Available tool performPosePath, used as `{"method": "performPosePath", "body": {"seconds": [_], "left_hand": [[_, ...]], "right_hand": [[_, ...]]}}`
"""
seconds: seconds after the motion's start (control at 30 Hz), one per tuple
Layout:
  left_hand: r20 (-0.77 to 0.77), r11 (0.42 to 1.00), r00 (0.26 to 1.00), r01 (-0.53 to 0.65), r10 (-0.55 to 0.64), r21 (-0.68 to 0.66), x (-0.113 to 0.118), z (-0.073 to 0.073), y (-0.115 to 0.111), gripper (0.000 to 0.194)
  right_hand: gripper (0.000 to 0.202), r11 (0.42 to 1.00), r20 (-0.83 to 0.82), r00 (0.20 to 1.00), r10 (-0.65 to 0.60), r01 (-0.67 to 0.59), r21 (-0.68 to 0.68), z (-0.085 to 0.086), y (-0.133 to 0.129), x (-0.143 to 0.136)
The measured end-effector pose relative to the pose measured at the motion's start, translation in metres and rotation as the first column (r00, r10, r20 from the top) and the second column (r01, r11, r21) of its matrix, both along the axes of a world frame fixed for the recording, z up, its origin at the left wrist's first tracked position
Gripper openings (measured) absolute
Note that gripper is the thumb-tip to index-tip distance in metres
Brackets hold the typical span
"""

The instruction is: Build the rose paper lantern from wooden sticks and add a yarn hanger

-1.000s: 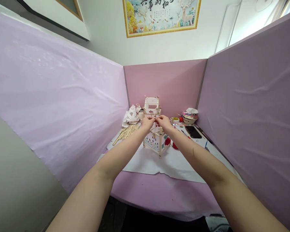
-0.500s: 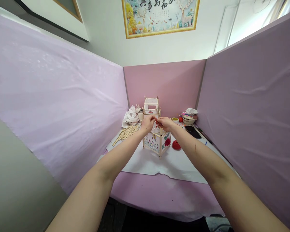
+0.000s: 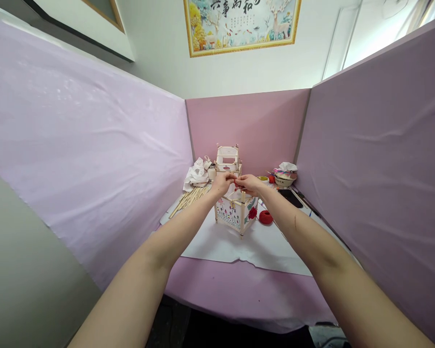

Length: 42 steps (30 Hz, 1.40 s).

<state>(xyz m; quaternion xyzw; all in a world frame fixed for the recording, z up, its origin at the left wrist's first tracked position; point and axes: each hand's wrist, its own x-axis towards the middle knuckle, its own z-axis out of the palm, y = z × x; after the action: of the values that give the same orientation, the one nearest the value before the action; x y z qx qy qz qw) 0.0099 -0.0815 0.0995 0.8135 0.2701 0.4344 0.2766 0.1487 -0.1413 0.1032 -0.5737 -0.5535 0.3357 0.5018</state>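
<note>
In the head view my left hand (image 3: pixel 223 182) and my right hand (image 3: pixel 249 183) meet fingertip to fingertip, both pinched on a bit of red yarn (image 3: pixel 236 185). The yarn's exact shape is too small to make out. Just below them stands a lantern-like box (image 3: pixel 229 213) with a pale stick frame and white panels painted with small coloured figures. On its right panel is a red flower (image 3: pixel 253 212). A ball of red yarn (image 3: pixel 265 217) lies to its right, under my right forearm. Behind my hands rises a similar stick-framed piece (image 3: pixel 227 151), partly hidden.
At the left lie thin wooden sticks (image 3: pixel 188 200) and crumpled white cloth or paper (image 3: pixel 196 175). Toward the right are a black phone (image 3: pixel 290 197), a bowl of odds and ends (image 3: pixel 284 181) and a round tin (image 3: pixel 263 179). Lilac and pink partitions (image 3: pixel 246 125) enclose the table.
Both hands stay together over the lantern-like box, with only slight finger movement at the red yarn. The view has shifted very slightly; the other things stay in place.
</note>
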Motion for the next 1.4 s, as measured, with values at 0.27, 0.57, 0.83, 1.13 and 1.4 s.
{"method": "performPosePath", "body": {"seconds": [0.27, 0.57, 0.83, 1.13, 1.4], "left_hand": [[-0.098, 0.998, 0.995, -0.016, 0.021, 0.053, -0.003, 0.008, -0.003, 0.013], [-0.057, 0.978, 0.978, -0.204, 0.201, -0.051, 0.0, 0.005, -0.016, 0.009], [-0.029, 0.954, 0.978, -0.208, 0.207, -0.217, 0.003, 0.001, -0.019, 0.011], [0.017, 0.938, 0.976, -0.203, 0.217, -0.282, 0.001, 0.002, -0.023, 0.012], [0.053, 0.933, 0.968, -0.222, 0.247, -0.283, 0.001, 0.005, -0.037, 0.012]], "right_hand": [[0.02, 0.997, 0.014, 0.997, 0.081, -0.081, -0.02, -0.005, 0.006, 0.01], [0.021, 0.986, 0.054, 0.996, -0.064, 0.055, 0.159, -0.002, -0.004, 0.002], [0.024, 0.951, 0.257, 0.944, -0.206, 0.132, 0.279, -0.003, -0.006, -0.003], [0.025, 0.96, 0.154, 0.983, -0.103, 0.057, 0.275, -0.011, -0.001, 0.0], [0.023, 0.954, 0.124, 0.983, -0.139, 0.099, 0.284, -0.015, 0.001, 0.003]]}}
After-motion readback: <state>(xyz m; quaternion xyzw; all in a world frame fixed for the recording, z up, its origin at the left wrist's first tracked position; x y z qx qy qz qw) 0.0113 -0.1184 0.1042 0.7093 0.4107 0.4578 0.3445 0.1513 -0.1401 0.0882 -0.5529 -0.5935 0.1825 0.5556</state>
